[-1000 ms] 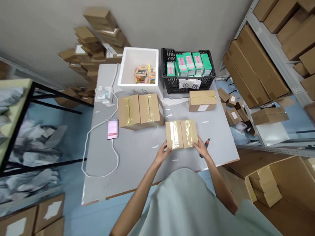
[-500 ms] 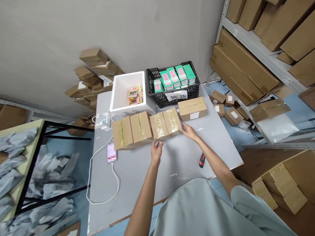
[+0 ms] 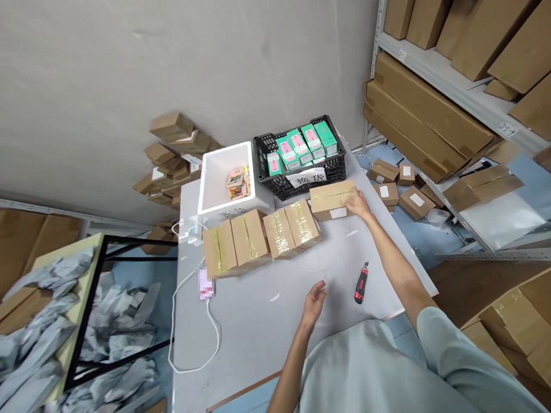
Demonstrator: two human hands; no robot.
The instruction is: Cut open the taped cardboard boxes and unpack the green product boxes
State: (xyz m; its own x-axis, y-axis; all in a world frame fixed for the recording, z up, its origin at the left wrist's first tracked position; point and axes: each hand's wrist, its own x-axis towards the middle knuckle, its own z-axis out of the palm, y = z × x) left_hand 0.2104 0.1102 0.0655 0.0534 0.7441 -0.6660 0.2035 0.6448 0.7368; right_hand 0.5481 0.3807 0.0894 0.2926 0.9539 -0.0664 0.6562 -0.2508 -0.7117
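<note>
My right hand (image 3: 358,203) grips the right end of a taped cardboard box (image 3: 329,198) with a white label on its front side. Over the bare tabletop, my left hand (image 3: 315,300) holds nothing, its fingers loosely bent and apart. To the left of the labelled box stands a row of taped cardboard boxes (image 3: 249,238), pushed side by side. A red and black utility knife (image 3: 361,284) lies on the table between my forearms.
Behind the boxes are a white foam box (image 3: 205,178) and a black crate (image 3: 279,186) holding green packages. A phone (image 3: 206,285) with a white cable lies on the table's (image 3: 245,338) left side. Shelves (image 3: 456,69) with cartons rise at right; small cartons (image 3: 415,201) litter the floor.
My right hand has moved from the end of the box row to the labelled box. My left hand has drawn back from the row toward my body and to the right.
</note>
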